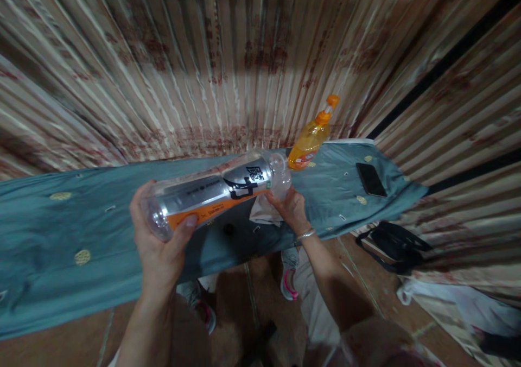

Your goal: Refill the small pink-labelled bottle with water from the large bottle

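A large clear plastic bottle point(207, 190) with a silver and orange label lies tilted across both hands above the table. My left hand point(160, 242) is wrapped round its base end, the thumb on the orange part of the label. At the neck end, my right hand point(291, 209) has its fingers closed round the clear narrow part. A pale cloth point(264, 212) shows beside the right fingers, under the bottle; whether the hand also grips it, I cannot tell. A small dark round thing point(229, 229) rests on the table below the bottle, too dim to name.
On the blue-green covered table point(101, 215) stand an orange pump bottle point(307, 144) beyond my right hand and a dark phone point(371, 179) farther right. Pleated curtains point(228, 68) hang behind. A black bag point(393, 245) lies on the floor at right.
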`<state>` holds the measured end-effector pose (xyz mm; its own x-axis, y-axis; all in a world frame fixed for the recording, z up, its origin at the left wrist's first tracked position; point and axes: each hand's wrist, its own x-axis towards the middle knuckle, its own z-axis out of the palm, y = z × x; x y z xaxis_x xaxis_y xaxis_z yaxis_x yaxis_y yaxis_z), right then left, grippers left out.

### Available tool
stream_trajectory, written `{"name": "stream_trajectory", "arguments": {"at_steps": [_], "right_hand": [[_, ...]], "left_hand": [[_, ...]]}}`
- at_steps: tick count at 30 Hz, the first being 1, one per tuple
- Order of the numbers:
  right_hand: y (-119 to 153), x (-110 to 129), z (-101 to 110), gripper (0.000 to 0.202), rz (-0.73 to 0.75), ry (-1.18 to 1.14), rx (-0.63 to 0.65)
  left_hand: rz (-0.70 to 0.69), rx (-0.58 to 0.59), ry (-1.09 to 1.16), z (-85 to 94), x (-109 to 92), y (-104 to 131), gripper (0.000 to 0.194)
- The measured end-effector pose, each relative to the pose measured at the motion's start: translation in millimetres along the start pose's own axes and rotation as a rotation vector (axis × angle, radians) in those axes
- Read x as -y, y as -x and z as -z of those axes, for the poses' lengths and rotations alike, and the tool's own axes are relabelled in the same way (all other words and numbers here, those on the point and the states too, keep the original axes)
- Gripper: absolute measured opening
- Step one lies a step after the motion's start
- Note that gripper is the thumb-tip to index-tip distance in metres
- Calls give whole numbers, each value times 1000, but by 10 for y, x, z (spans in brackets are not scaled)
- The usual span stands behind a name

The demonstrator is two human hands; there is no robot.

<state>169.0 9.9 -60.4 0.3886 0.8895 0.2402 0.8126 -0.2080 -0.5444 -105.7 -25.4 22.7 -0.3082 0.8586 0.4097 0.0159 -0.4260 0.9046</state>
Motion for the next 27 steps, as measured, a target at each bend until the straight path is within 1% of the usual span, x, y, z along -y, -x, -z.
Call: {"name": "stream_trajectory", "arguments": {"at_steps": [7, 12, 18, 23, 27], "right_hand": [[-3, -9, -3, 47, -4, 22, 13], [-1, -25, -14, 42, -6, 17, 19], [-8, -12, -6, 49, -7, 17, 39], [-17, 13, 10, 50, -17, 41, 40], [-23, -13, -1, 48, 1, 30, 42]], "left_hand": [[-1, -14, 32, -7, 5, -12, 78], [-26, -18, 16, -6, 8, -7, 77], [-14, -9, 29, 16, 51, -11, 78], [-36, -19, -26, 13, 54, -8, 78], [-45, -25, -67, 16, 74, 2, 80]]}}
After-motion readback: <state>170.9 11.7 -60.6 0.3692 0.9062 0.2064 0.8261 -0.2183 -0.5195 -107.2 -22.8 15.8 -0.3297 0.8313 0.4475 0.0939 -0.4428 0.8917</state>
